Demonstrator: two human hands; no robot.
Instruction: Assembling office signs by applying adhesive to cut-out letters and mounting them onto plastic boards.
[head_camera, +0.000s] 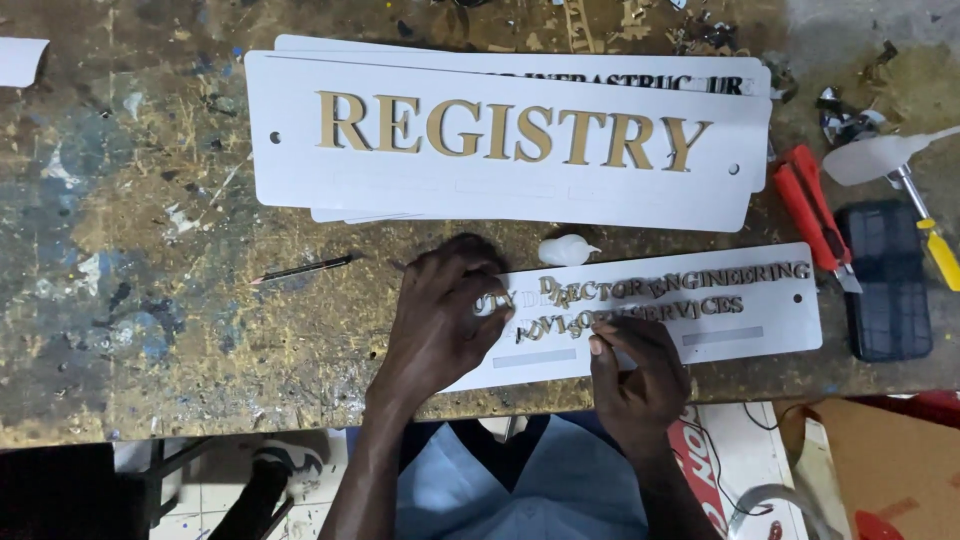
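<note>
We press our left hand (440, 315) flat to steady the small white sign plate (760, 315) on the desk (150, 300), while our right hand (640, 370) fingers pinch a gold letter (598, 343).

left hand (440, 315) spread flat, palm down; right hand (635, 375) with fingertips pinched.

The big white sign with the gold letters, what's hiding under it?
Under the big white sign lie more white sign plates. One plate's top edge peeks out, showing a strip of dark lettering. The rest is covered, so how many are stacked cannot be told.
</note>
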